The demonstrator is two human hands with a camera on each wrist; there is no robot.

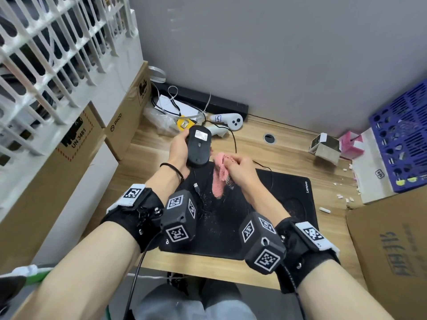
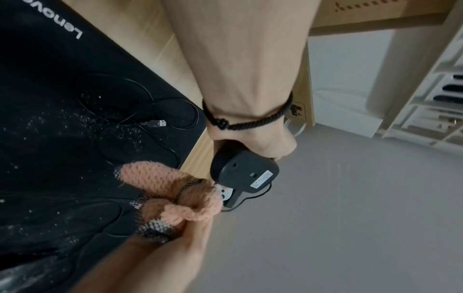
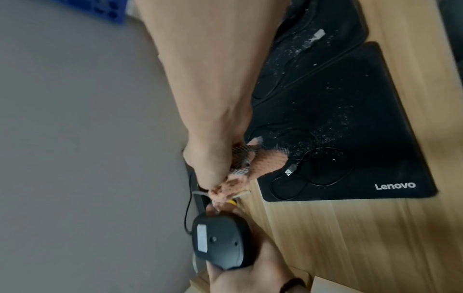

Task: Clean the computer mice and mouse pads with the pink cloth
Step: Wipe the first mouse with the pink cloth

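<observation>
**Mouse flipped in left hand, cloth bunched in right**

Nearest: both forearms reach in over the desk (image 1: 288,144), each with a black wrist strap and a tagged cube camera.

Under them, a black Lenovo mouse pad (image 1: 286,192) lies flat on the wood desk. White specks and dust are scattered on its surface. A thin black cable is looped on it, with the USB plug (image 2: 156,123) lying loose on the pad. The right wrist view shows a second black pad (image 3: 325,29) overlapping beyond the Lenovo one, also dusty.

Right hand (image 1: 240,172): fingers curled tight round the pink cloth (image 1: 220,176), which is bunched up; one end hangs down over the pad. A black-and-white mesh layer shows on the cloth by the palm. The hand is held above the pad's far edge.

Left hand (image 1: 179,148): wrapped round a black wired mouse (image 1: 198,144), gripped by its sides, raised off the desk, underside and label facing up toward the head camera. Black cord bracelet on that wrist. Cloth and mouse are close together, not clearly touching.

Further back: white controller (image 1: 227,120), yellow item, cables, plastic bag by the grey wall. PICO cardboard boxes (image 1: 120,125) on the left, blue perforated crate (image 1: 402,139) on the right, white crumbs on the desk near it.
</observation>
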